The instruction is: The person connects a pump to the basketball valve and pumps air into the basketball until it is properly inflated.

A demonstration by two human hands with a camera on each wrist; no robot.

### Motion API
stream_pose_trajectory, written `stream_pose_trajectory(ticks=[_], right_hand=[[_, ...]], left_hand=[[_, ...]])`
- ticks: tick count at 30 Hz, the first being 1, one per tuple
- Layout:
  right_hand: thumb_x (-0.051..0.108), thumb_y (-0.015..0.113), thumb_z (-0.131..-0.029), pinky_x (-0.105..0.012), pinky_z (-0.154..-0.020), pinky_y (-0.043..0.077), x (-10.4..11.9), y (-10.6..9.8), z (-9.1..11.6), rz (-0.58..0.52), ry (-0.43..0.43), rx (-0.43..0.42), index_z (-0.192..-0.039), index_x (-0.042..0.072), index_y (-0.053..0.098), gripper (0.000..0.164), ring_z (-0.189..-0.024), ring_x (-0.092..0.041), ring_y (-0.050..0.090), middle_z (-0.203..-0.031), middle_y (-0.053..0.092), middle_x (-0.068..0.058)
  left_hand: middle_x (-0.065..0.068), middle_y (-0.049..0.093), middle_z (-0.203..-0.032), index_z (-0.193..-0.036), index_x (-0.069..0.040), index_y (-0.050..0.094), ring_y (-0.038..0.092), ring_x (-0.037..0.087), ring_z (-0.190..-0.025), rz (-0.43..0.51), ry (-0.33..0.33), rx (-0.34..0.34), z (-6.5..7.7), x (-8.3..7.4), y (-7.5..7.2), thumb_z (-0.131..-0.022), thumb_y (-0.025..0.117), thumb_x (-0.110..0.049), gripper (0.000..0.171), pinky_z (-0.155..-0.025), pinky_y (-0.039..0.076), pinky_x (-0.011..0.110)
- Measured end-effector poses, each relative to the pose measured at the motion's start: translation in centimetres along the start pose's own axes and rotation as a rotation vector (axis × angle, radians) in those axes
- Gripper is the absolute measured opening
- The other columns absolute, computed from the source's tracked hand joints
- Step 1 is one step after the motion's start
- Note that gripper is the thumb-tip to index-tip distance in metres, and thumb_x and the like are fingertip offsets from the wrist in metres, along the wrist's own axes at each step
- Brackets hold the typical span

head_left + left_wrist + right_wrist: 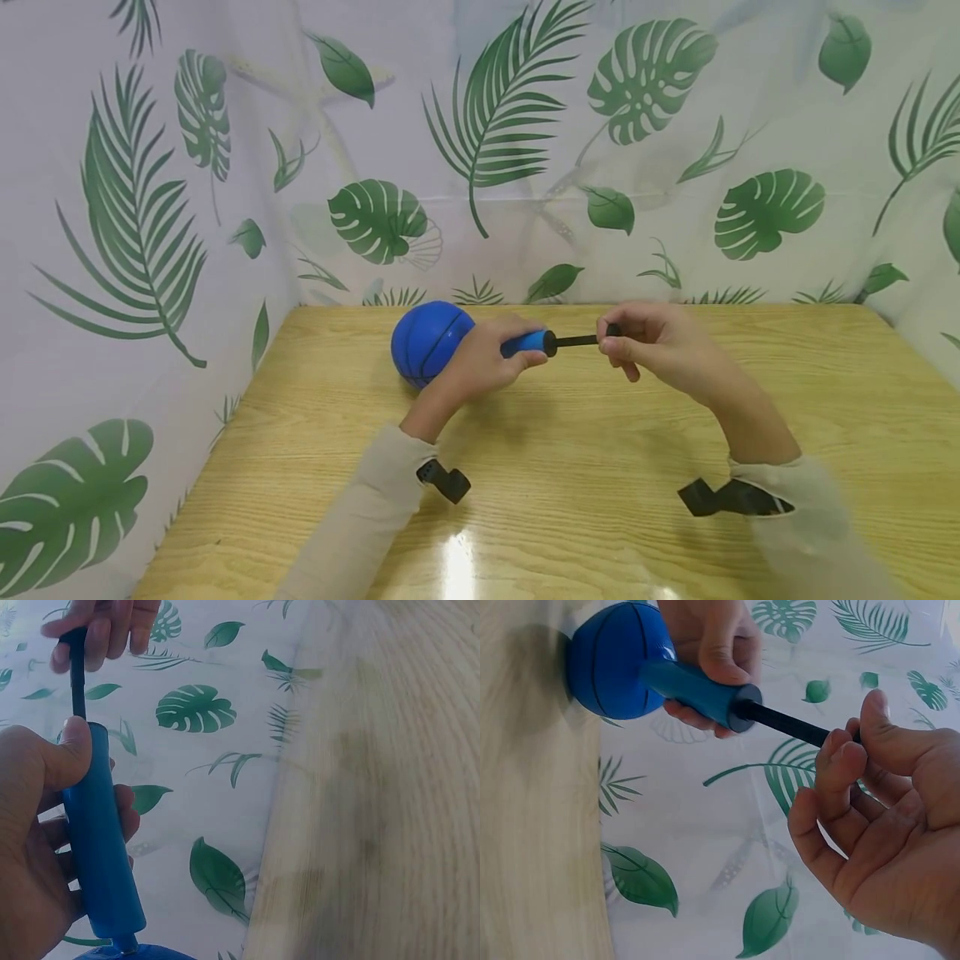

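A blue hand pump lies level in the head view, its tip meeting a blue ball with black seams. My left hand grips the pump's barrel, thumb along the near side. The black pump rod is drawn out of the barrel's end. At the rod's far end, my right hand pinches the black handle between thumb and fingers. Part of the handle is hidden by those fingers in the right wrist view. The ball sits at the left end of the pump, beyond my left hand.
Under the hands is a wood-grain table. A white cloth with green leaf prints hangs behind the table and along its left side. Each sleeved wrist wears a black camera strap.
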State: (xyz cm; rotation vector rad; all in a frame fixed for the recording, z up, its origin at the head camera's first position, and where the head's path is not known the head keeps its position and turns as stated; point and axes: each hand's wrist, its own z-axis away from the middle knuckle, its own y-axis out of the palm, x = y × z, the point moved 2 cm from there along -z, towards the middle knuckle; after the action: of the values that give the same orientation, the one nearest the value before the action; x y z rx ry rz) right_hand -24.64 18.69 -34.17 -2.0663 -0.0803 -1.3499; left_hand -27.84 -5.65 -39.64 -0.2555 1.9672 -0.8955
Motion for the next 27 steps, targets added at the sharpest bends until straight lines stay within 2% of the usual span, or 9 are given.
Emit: stream_pose_trajectory(ticks=[6, 9, 15, 20, 27], right_hand=[[0.006, 0.063, -0.101, -0.029, -0.051, 0.048, -0.7, 1.6, -0.8, -0.023, 0.022, 0.014, -0.097, -0.003, 0.063, 0.010, -0.054, -0.019, 0.052, -0.073, 0.055, -0.006], [0.008, 0.065, -0.100, -0.029, -0.052, 0.048, -1.1, 2.3, -1.0, -0.022, 0.053, 0.020, -0.097, -0.002, 0.063, 0.010, -0.053, -0.018, 0.052, -0.074, 0.056, -0.007], [0.008, 0.066, -0.099, -0.030, -0.054, 0.049, -1.5, 2.9, -1.3, -0.018, 0.063, 0.029, -0.097, -0.001, 0.063, 0.009, -0.053, -0.020, 0.053, -0.076, 0.057, -0.008], [0.008, 0.066, -0.099, -0.030, -0.054, 0.049, -1.7, 3.0, -1.4, -0.011, 0.072, 0.025, -0.097, -0.001, 0.064, 0.010, -0.053, -0.019, 0.053, -0.076, 0.057, -0.008], [0.009, 0.066, -0.099, -0.029, -0.053, 0.049, -1.5, 3.1, -1.4, -0.004, 0.064, 0.030, -0.097, -0.001, 0.064, 0.010, -0.053, -0.019, 0.053, -0.077, 0.058, -0.009]], left_hand=[[0.010, 0.069, -0.130, -0.136, -0.008, 0.066, 0.067, 0.024, -0.117, -0.003, 0.031, 0.020, 0.0, -0.5, 0.7, -0.097, 0.071, -0.026, 0.043, -0.100, 0.055, 0.039], [0.009, 0.069, -0.127, -0.135, -0.008, 0.066, 0.068, 0.022, -0.110, -0.010, 0.044, 0.029, 0.0, -0.7, 0.9, -0.098, 0.070, -0.025, 0.041, -0.095, 0.056, 0.036], [0.007, 0.071, -0.121, -0.133, -0.010, 0.067, 0.066, 0.017, -0.098, -0.016, 0.064, 0.042, 0.1, -1.0, 1.2, -0.098, 0.070, -0.024, 0.038, -0.085, 0.054, 0.029], [0.007, 0.071, -0.121, -0.134, -0.010, 0.066, 0.065, 0.017, -0.098, -0.018, 0.066, 0.041, 0.1, -1.0, 1.1, -0.098, 0.070, -0.024, 0.039, -0.085, 0.053, 0.029], [0.008, 0.070, -0.123, -0.135, -0.008, 0.065, 0.066, 0.020, -0.101, -0.035, 0.066, 0.048, 0.2, -1.0, 0.9, -0.099, 0.069, -0.025, 0.040, -0.087, 0.054, 0.034]])
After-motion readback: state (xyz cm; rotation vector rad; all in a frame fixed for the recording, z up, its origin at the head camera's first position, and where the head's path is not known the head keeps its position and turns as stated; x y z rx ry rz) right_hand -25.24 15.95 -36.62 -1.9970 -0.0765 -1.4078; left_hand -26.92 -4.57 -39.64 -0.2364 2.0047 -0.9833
